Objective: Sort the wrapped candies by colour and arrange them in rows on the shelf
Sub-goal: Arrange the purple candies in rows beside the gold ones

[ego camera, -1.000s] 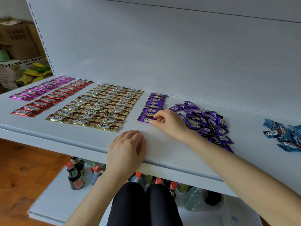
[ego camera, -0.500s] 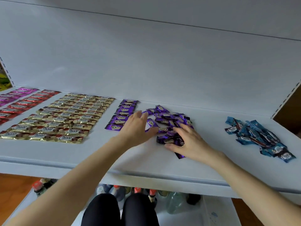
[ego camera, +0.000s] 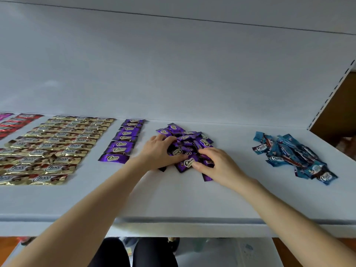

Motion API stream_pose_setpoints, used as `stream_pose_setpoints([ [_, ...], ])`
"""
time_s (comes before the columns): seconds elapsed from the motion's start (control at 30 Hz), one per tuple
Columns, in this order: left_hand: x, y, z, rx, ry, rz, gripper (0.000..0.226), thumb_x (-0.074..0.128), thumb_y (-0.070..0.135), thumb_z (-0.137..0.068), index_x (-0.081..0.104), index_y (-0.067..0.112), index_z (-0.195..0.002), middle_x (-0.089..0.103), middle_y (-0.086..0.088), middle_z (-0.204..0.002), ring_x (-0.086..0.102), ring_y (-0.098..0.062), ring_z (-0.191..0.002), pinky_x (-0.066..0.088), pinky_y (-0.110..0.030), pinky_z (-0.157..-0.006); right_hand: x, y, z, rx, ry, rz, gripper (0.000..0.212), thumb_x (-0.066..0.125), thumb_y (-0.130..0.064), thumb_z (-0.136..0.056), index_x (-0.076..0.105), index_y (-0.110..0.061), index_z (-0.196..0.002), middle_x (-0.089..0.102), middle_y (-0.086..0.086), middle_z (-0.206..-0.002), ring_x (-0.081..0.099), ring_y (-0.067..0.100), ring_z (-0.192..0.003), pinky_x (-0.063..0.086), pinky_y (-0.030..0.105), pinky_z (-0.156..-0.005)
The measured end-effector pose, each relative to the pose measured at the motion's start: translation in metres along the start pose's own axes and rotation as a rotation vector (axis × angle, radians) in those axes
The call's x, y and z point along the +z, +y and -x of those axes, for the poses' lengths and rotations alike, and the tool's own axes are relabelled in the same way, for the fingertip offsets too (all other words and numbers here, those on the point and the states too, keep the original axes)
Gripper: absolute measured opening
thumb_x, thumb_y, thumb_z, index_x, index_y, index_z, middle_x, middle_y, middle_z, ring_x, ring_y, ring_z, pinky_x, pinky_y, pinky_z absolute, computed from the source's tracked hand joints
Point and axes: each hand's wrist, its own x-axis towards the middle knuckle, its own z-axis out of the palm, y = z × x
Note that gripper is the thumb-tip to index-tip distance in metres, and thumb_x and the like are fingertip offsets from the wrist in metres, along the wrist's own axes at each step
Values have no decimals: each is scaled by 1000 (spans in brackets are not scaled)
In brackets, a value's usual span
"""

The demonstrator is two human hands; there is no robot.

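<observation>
A loose pile of purple wrapped candies (ego camera: 185, 132) lies mid-shelf. My left hand (ego camera: 159, 151) curls into its left side, fingers and thumb around some candies. My right hand (ego camera: 218, 164) curls over the pile's near right side, thumb beside a purple candy (ego camera: 189, 163) marked "Choco". Left of the pile runs a single row of purple candies (ego camera: 123, 140). Further left are several rows of gold candies (ego camera: 54, 149), a red row (ego camera: 19, 122) and a pink corner (ego camera: 3, 116). A loose pile of blue candies (ego camera: 289, 155) sits at the right.
The white shelf (ego camera: 173, 199) has a front lip near me and a white back panel (ego camera: 173, 74) behind the candies. A slotted upright (ego camera: 331, 93) ends the shelf at the right. My dark-clad knees (ego camera: 134, 253) show below the edge.
My left hand left the shelf's front edge and reached into the purple pile. My right hand moved from the purple row's near end to the pile. The view swung right.
</observation>
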Motion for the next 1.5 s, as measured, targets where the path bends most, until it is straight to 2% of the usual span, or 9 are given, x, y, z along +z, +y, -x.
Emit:
stream_pose_setpoints([
  [0.23, 10, 16, 19, 78, 199, -15, 57, 52, 52, -88, 43, 22, -135, 53, -9, -123, 46, -27, -118, 37, -31, -94, 0, -3, 4, -6, 63, -42, 36, 59, -28, -89, 59, -8, -119, 60, 6, -120, 52, 22, -113, 35, 25, -92],
  [0.5, 4, 30, 16, -10, 175, -18, 39, 52, 42, -91, 51, 12, -116, 62, -12, -109, 56, -34, -101, 38, -33, -71, -4, -6, 9, 5, 101, -102, 27, 61, -19, -88, 63, -6, -111, 64, 10, -109, 57, 24, -102, 39, 26, -85],
  [0.63, -3, 29, 21, -52, 225, 195, 32, 58, 29, -89, 57, 13, -117, 66, -10, -104, 58, -30, -99, 41, -30, -71, -6, -5, 12, -12, 181, -141, 21, 59, -16, -89, 65, -5, -105, 66, 11, -103, 60, 26, -95, 38, 25, -79],
  [0.73, -13, 27, 31, -73, 313, 421, 23, 65, 24, -86, 63, 13, -107, 62, -2, -86, 60, -22, -82, 34, -17, -53, -9, -7, 12, -28, 233, -191, 18, 57, -15, -91, 66, -3, -101, 68, 13, -99, 60, 24, -90, 38, 23, -77],
  [0.83, -23, 19, 45, -81, 385, 617, 14, 68, 20, -85, 61, 17, -97, 59, 4, -77, 54, -6, -63, 38, -8, -51, -16, -12, 7, -48, 239, -245, 21, 51, -12, -93, 66, 0, -103, 67, 14, -101, 59, 22, -93, 37, 16, -78],
  [1.03, -29, 1, 69, -161, 432, 828, 13, 69, 23, -82, 65, 11, -81, 64, 1, -64, 59, -13, -57, 38, -16, -46, -22, -25, -5, -82, 224, -189, 33, 42, -22, -97, 57, -14, -125, 51, 5, -98, 50, 14, -95, 30, 13, -78],
  [1.23, -35, -8, 95, -161, 446, 1032, 11, 69, 18, -84, 66, 10, -77, 61, 8, -51, 52, -2, -44, 35, -13, -43, -22, -47, -13, 3, 311, -387, 32, 47, -24, -96, 63, 3, -94, 55, 9, -68, 43, 12, -64, 33, 14, -59],
  [1.37, -35, -20, 110, -172, 459, 1054, 4, 70, 20, -82, 67, 17, -81, 62, 10, -52, 56, -5, -49, 39, -14, -47, -18, -52, -15, 78, 223, -459, 29, 49, -24, -95, 65, -4, -82, 43, -4, -52, 37, 4, -47, 29, 13, -49],
  [1.5, -35, -29, 121, -171, 472, 1016, 10, 74, 23, -79, 66, 26, -76, 63, 11, -55, 59, -7, -54, 43, -18, -51, -17, -52, -12, 75, 142, -291, 25, 50, -21, -95, 57, -9, -73, 39, -3, -52, 34, 9, -52, 29, 16, -51],
])
